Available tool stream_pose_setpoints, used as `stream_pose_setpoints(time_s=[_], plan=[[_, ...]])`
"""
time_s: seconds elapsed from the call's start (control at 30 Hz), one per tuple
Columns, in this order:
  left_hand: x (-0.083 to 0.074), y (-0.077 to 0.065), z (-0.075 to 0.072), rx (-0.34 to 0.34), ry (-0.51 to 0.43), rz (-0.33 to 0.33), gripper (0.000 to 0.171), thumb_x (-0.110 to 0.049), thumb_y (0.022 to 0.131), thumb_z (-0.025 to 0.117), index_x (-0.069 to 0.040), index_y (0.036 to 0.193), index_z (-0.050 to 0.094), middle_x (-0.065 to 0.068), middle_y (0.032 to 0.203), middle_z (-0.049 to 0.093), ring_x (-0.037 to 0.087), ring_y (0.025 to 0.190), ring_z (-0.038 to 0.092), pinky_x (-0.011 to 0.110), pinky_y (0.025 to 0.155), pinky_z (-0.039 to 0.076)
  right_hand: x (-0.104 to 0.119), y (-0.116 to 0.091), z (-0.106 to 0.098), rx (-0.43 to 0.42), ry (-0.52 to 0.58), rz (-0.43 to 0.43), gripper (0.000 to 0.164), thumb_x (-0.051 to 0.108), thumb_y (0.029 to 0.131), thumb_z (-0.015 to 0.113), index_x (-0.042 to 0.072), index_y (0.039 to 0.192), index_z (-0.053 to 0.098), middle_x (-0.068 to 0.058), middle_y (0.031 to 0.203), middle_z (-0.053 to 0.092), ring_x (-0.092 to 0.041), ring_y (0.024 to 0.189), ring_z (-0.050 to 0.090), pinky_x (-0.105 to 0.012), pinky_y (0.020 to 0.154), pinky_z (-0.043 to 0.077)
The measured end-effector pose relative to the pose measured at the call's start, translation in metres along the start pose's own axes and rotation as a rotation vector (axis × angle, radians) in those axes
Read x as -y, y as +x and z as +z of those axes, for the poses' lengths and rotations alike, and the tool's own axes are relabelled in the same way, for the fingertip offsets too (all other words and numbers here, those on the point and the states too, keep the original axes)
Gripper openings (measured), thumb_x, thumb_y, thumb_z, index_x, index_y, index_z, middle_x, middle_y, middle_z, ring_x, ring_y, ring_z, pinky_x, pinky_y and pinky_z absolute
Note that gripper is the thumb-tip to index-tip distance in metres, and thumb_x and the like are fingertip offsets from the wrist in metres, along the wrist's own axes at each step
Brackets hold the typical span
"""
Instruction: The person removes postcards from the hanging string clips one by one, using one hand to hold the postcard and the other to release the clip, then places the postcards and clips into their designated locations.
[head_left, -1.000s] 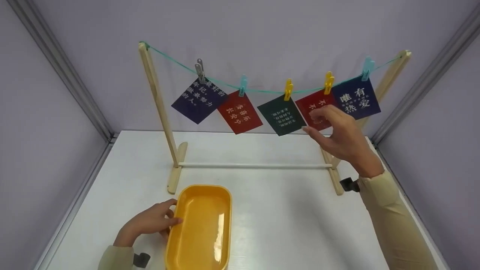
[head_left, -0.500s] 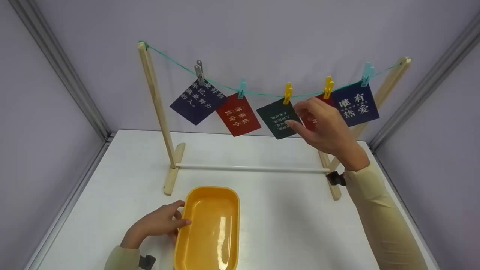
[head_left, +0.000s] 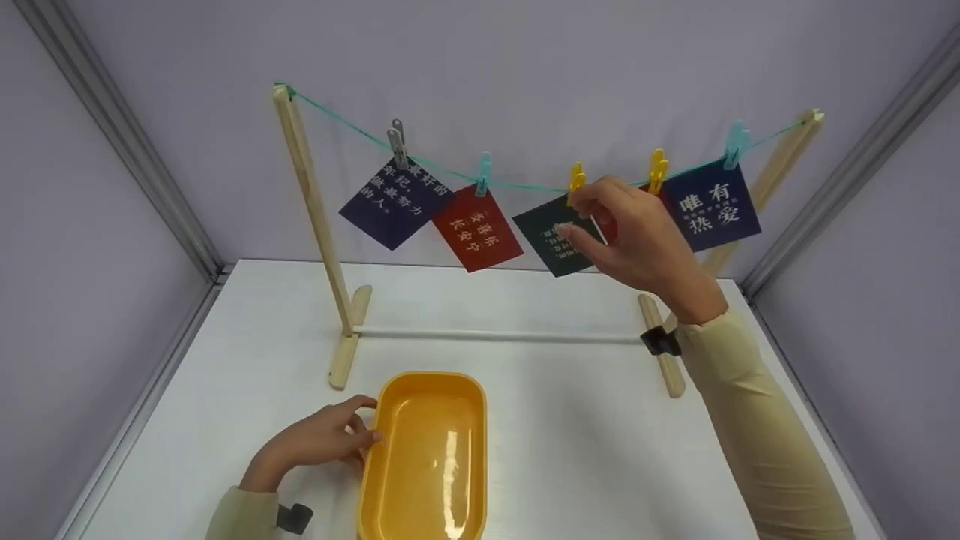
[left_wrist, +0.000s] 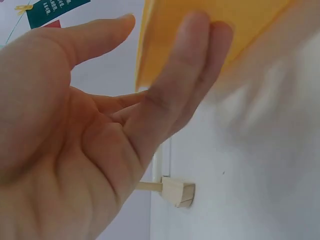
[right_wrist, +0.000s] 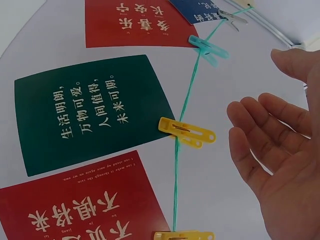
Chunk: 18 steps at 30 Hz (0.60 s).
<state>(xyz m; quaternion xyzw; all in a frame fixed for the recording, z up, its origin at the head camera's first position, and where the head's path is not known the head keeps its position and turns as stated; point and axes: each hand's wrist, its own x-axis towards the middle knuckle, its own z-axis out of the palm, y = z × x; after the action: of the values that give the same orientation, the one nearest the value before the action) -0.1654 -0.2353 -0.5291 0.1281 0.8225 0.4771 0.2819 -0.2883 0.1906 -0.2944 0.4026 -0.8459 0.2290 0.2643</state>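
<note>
My left hand (head_left: 319, 439) is at the left side of a yellow tray (head_left: 370, 480). In the left wrist view its fairly straight fingers lie against the tray's outer wall (left_wrist: 255, 30), with the thumb apart from them. Raised at the line, my right hand (head_left: 637, 244) is by a dark green card (head_left: 544, 236) hung from a yellow clothespin (head_left: 576, 177). The right wrist view shows its fingers loosely bent beside that clothespin (right_wrist: 185, 131), not touching it. From the head camera, this hand covers most of a red card (right_wrist: 80, 200) hung from another yellow clothespin (head_left: 658, 171).
A green string (head_left: 337, 118) spans two wooden posts (head_left: 309, 195). Also hanging are a navy card (head_left: 394, 206) from a grey clothespin, a red card (head_left: 480, 229) and another navy card (head_left: 716, 206) from light blue clothespins. A white rod (head_left: 487, 335) joins the stand's feet.
My right hand has moved left along the line, from the right-hand red card to the green card's clothespin. The yellow tray has slid right, with my left hand moving along beside it.
</note>
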Motion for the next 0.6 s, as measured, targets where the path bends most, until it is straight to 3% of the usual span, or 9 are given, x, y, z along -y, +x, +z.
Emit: stream_pose_setpoints(time_s=[0.13, 0.23, 0.4, 0.6], plan=[[-0.005, -0.002, -0.011, -0.044, 0.07, 0.015, 0.064, -0.035, 0.106, 0.061, 0.005, 0.152, 0.04, 0.014, 0.108, 0.074, 0.026, 0.089, 0.079, 0.048, 0.09, 0.063, 0.005, 0.008, -0.003, 0.012, -0.014, 0.006, 0.036, 0.028, 0.098, 0.075, 0.002, 0.122, 0.066, -0.015, 0.104, 0.069, -0.022, 0.08, 0.056, -0.025, 0.072, 0.047], [-0.007, -0.001, -0.018, -0.091, 0.117, 0.023, 0.061, -0.034, 0.106, 0.061, 0.004, 0.15, 0.042, 0.017, 0.11, 0.074, 0.027, 0.092, 0.077, 0.046, 0.09, 0.063, 0.01, 0.015, -0.003, 0.027, -0.02, 0.004, 0.037, 0.029, 0.099, 0.074, 0.002, 0.124, 0.066, -0.015, 0.105, 0.069, -0.024, 0.08, 0.057, -0.028, 0.073, 0.049], [-0.012, 0.0, -0.028, -0.178, 0.168, 0.048, 0.056, -0.036, 0.106, 0.062, -0.001, 0.147, 0.049, 0.017, 0.117, 0.072, 0.029, 0.1, 0.073, 0.038, 0.086, 0.062, 0.018, 0.025, -0.003, 0.053, -0.011, 0.007, 0.039, 0.028, 0.099, 0.074, 0.001, 0.126, 0.066, -0.017, 0.11, 0.069, -0.029, 0.093, 0.063, -0.035, 0.083, 0.056], [-0.029, -0.001, -0.044, -0.297, 0.242, 0.112, 0.05, -0.036, 0.107, 0.062, -0.003, 0.144, 0.053, 0.016, 0.127, 0.07, 0.031, 0.118, 0.068, 0.045, 0.095, 0.062, 0.024, 0.036, -0.002, 0.065, 0.013, 0.003, 0.038, 0.027, 0.1, 0.073, 0.002, 0.126, 0.065, -0.016, 0.114, 0.069, -0.029, 0.103, 0.066, -0.04, 0.091, 0.06]])
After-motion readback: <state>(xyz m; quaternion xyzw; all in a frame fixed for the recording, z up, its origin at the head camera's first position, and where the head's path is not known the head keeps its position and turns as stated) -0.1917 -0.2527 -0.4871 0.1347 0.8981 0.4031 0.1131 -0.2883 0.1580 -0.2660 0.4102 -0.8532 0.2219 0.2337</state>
